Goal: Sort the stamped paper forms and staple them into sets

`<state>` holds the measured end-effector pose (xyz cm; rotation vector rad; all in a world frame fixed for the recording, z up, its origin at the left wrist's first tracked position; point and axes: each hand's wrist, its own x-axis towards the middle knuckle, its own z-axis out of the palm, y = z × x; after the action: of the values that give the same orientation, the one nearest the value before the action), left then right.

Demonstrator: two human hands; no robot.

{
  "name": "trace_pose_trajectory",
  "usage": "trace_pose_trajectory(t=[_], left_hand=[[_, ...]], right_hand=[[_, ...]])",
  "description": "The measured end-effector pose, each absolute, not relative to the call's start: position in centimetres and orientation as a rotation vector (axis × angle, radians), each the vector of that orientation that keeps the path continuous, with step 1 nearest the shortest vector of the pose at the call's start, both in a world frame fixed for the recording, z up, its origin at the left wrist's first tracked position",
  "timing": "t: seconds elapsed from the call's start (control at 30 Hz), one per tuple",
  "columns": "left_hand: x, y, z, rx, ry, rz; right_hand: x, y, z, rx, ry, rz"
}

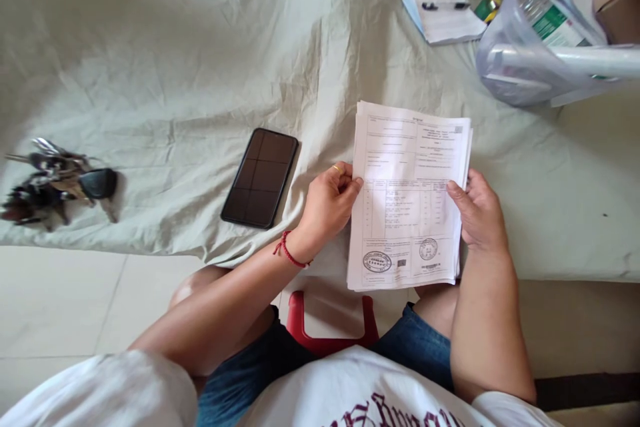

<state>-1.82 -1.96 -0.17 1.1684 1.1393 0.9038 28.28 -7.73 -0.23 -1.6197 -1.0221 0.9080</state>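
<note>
A stack of printed paper sheets (405, 213) is held upright between my two hands, over the table's front edge. The top sheet carries a form with a table of lines and round and oval ink stamps near its bottom. My left hand (330, 203) pinches the stack's left edge, thumb in front and fingers curled. On the opposite edge, my right hand (480, 210) grips with the thumb on the front and the fingers behind the paper. Left of my left hand lies a black smartphone (260, 178), its screen dark.
Keys in a bunch (60, 183) lie at the far left on the pale cloth (200, 47). At the back right are a notepad (445, 17), a tape measure (487, 9) and a translucent bin (505, 67) with papers and a bottle. A red stool (300, 327) shows between my legs.
</note>
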Motion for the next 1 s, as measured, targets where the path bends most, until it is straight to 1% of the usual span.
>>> trace_pose_trajectory(t=[0.1, 0.23, 0.33, 0.43, 0.57, 0.67, 0.8, 0.93, 1.0], left_hand=[[-1.7, -1.9, -0.3, 1.092, 1.09, 0.964], [-1.6, -1.2, 0.5, 1.027, 0.977, 1.14], [-1.9, -0.6, 1.8, 1.045, 0.885, 1.219], [-2.5, -0.2, 3.1, 1.147, 0.808, 1.178], [-3.2, -0.2, 4.0, 1.358, 0.699, 1.014], [-3.6, -0.2, 4.3, 1.555, 0.711, 1.084], [-4.4, 0.2, 4.5, 1.619, 0.724, 1.212], [-5.2, 0.7, 4.1, 1.594, 0.762, 1.214], [-5.5, 0.8, 3.7, 1.594, 0.783, 1.153]], right_hand=[[27.7, -7.9, 1.0, -1.524, -0.914, 1.035], [27.2, -8.3, 1.5, -1.541, -0.833, 1.175], [26.3, -8.1, 1.5, -1.5, -0.824, 1.094], [25.2, -7.5, 2.1, -1.368, -0.836, 0.917], [24.0, -6.4, 4.1, -1.2, -0.918, 0.727], [23.6, -5.9, 5.7, -1.13, -0.991, 0.627], [23.6, -5.6, 6.2, -1.085, -1.072, 0.658], [24.6, -5.6, 4.4, -1.113, -1.176, 0.728], [25.4, -5.9, 3.1, -1.147, -1.186, 0.755]])
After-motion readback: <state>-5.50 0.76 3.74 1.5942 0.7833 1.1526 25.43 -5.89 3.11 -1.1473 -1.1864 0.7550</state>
